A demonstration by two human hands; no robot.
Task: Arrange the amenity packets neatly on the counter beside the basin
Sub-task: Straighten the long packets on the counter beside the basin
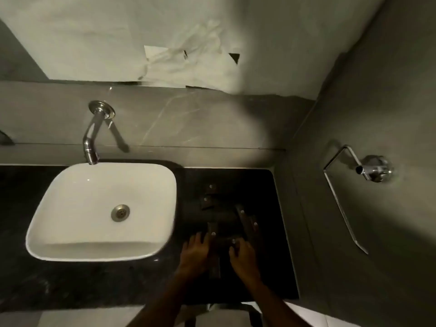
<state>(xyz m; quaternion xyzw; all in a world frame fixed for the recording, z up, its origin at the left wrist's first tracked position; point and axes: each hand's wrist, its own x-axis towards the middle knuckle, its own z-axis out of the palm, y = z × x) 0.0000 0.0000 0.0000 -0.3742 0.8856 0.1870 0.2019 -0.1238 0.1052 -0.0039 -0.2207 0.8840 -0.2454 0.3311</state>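
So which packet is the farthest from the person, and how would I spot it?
Start at the white basin and look to its right, on the dark counter toward the corner wall. Several small dark amenity packets lie scattered there above the two hands. The farthest packet is the one nearest the back wall, just above another packet; the rest lie nearer the hands.

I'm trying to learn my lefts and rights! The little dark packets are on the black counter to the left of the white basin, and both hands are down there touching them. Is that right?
Almost. The packets lie to the right of the white basin, not the left, as the head view shows. The rest holds: they sit on the black counter, and the left hand and right hand are both down on them.
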